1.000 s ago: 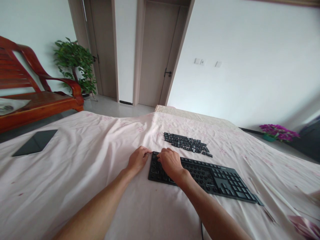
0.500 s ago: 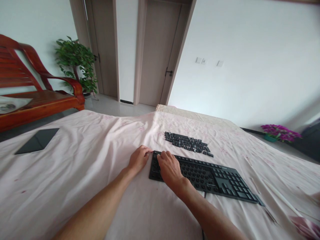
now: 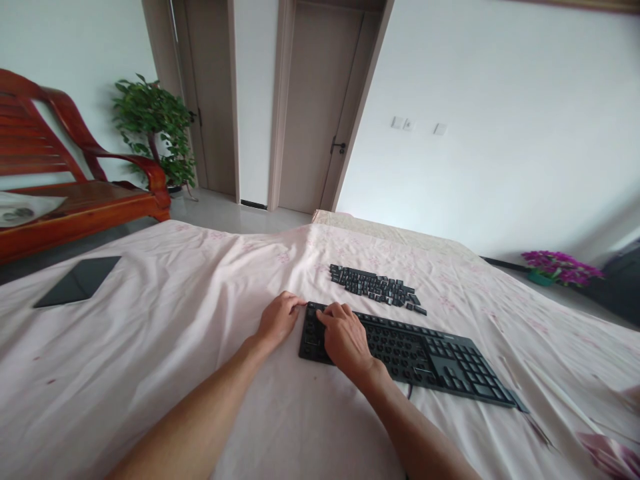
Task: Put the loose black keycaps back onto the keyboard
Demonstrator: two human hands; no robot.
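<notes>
1. Rests the left hand (image 3: 281,319) at the far left corner of the black keyboard (image 3: 407,353), fingers curled, thumb and finger close together – cannot tell whether pinching anything.
2. Bends the right hand (image 3: 347,339) over the keyboard's left part, fingers curled and tips low; cannot tell whether holding a key or just touching.
3. Has the keyboard lying long ways from the left fingertips, under the right hand, then off to the right and a bit nearer the body.
4. Has a patch of loose black keys (image 3: 373,285) just past the right hand and a little to its right, on the pale sheet (image 3: 235,273) – closer to the right hand than the left, with the keyboard's far edge between.
5. Hides part of the keyboard under the right hand.
6. Also shows a dark tablet (image 3: 79,280) well left of both hands, and a thin tool (image 3: 540,429) well to the right.
</notes>
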